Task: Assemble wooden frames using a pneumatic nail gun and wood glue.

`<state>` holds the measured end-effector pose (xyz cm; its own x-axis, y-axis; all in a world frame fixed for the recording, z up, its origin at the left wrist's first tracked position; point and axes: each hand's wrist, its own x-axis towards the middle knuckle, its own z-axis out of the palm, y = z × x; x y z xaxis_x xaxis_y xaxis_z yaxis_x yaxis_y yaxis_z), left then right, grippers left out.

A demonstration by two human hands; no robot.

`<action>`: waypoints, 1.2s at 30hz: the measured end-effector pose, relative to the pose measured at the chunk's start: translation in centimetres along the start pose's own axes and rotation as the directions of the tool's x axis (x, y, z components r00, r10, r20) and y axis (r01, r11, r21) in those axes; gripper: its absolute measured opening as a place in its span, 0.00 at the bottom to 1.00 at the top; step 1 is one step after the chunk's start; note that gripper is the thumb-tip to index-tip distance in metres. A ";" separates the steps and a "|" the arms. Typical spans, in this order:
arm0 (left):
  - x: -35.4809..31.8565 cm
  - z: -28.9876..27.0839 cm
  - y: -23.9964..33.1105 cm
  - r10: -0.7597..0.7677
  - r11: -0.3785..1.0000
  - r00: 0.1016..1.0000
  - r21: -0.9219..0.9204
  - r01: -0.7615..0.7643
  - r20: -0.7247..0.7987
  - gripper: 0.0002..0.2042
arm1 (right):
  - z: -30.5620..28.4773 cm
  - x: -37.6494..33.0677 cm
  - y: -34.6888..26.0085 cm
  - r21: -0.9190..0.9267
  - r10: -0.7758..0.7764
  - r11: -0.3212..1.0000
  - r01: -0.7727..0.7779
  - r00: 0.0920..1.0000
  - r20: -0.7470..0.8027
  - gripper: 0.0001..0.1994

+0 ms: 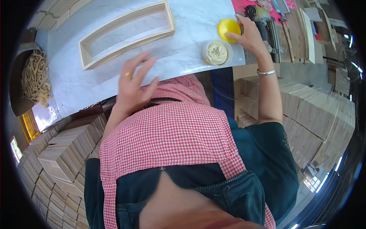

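Yellow plastic lid (pixel 225 27) is near the table's (pixel 181 51) right edge, beyond the paste tub (pixel 229 53). Probably light, slightly bendy, so I'd pinch the rim. Right hand (pixel 251 35) has its right rim; left hand's (pixel 134 82) empty, fingers loosely spread.

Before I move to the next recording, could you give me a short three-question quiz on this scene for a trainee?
1. True or false: the person's left hand holds nothing.

2. Multiple choice: what does the person's right hand touch?
A) the checked apron
B) the round yellow piece
C) the wood-handled tool

3. Fill in the missing word: in the picture, the tub of cream-coloured paste stands to the ____ of the rectangular wooden frame.

Key: 1. True. 2. B. 3. Right.
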<state>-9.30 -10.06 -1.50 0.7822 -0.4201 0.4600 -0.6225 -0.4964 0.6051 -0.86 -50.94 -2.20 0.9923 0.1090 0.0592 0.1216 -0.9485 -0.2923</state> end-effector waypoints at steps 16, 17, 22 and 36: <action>14.2 7.6 4.1 -0.349 0.233 0.836 -0.825 0.515 0.424 0.23 | -2.1 0.0 -6.4 0.687 0.223 0.724 0.055 0.925 -0.309 0.07; 14.6 7.8 4.5 -0.327 0.096 0.822 -0.849 0.520 0.467 0.24 | -2.1 -0.1 -7.5 0.690 0.212 0.717 0.096 0.913 -0.348 0.07; 14.4 7.4 4.8 -0.247 -0.265 0.779 -0.813 0.518 0.577 0.28 | -2.0 -0.9 -9.7 0.691 0.214 0.694 0.202 0.859 -0.466 0.06; 11.1 6.9 2.4 -0.370 0.522 0.840 -0.660 0.541 0.396 0.28 | -1.7 -7.5 -7.7 0.559 0.234 0.825 -0.085 0.951 -0.201 0.05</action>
<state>-2.23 -21.16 0.55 0.8772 -0.4706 -0.0946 0.1150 0.0147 0.9933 -9.25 -44.97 1.19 0.9675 -0.1782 0.1793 0.0292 -0.6259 -0.7794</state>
